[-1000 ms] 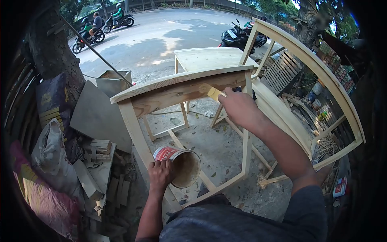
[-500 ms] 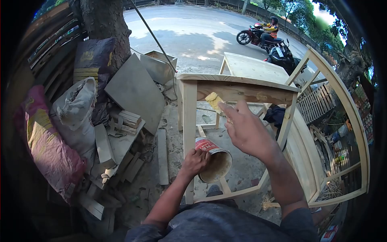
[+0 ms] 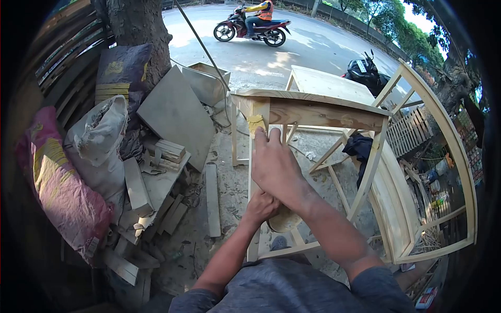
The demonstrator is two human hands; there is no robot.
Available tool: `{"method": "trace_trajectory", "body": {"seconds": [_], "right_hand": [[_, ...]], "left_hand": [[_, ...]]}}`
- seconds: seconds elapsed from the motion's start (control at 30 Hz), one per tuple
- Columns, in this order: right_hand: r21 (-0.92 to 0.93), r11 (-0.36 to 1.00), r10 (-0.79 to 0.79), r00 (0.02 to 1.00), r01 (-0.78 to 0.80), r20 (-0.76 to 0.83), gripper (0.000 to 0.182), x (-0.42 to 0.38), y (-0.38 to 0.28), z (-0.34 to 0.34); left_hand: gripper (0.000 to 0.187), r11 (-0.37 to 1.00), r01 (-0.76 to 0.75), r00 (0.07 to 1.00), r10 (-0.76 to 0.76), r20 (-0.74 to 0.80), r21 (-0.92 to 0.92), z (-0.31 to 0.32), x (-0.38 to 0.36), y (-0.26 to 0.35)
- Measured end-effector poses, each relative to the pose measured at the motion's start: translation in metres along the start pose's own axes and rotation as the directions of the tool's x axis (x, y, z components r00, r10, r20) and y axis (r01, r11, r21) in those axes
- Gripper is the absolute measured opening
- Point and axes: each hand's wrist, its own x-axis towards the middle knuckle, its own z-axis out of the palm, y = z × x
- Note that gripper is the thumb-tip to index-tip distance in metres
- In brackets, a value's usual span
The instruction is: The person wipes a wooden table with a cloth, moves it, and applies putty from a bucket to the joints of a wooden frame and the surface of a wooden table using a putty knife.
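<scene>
My right hand [image 3: 276, 161] is closed on a small, flat yellow piece with uneven edges [image 3: 255, 124], too indistinct to name exactly. That piece overlaps the top of the wooden table's front left leg [image 3: 261, 107], just under the tabletop edge. Below and behind, my left hand [image 3: 262, 206] grips the rim of a paint can [image 3: 284, 223] tilted toward me. Most of the can, with its label, is hidden behind my right forearm; pale brown residue shows inside. The unpainted table's apron [image 3: 323, 116] spans to the right of my fingers.
Wood scraps [image 3: 136, 188] and filled sacks [image 3: 68, 193] are piled at left beside a tree trunk [image 3: 138, 31]. Another wooden frame [image 3: 464, 156] leans at right. On the road, a rider passes on a motorcycle [image 3: 253, 30]; a black motorcycle [image 3: 365, 73] is parked nearer.
My right hand has moved left and slightly down with the yellow piece, from the apron to the leg, now crossing over the can. The passing motorcycle has gone left.
</scene>
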Motion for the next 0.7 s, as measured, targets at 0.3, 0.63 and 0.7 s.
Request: {"method": "trace_trajectory", "body": {"seconds": [0.3,0.63,0.7], "right_hand": [[-0.047,0.998,-0.040,0.992,0.035,-0.122,0.049,0.013,0.004,0.030],[-0.015,0.999,0.029,0.998,-0.030,-0.052,0.037,0.013,-0.010,-0.017],[0.008,0.999,0.047,0.998,-0.047,-0.035,0.035,0.013,-0.012,-0.016]], "left_hand": [[0.034,0.999,0.026,0.996,-0.023,0.084,-0.038,-0.021,0.006,0.001],[0.010,0.998,-0.034,0.999,0.032,0.036,0.049,-0.014,-0.001,0.001],[0.007,0.998,-0.029,0.996,0.023,0.091,0.059,-0.013,-0.001,0.003]]}}
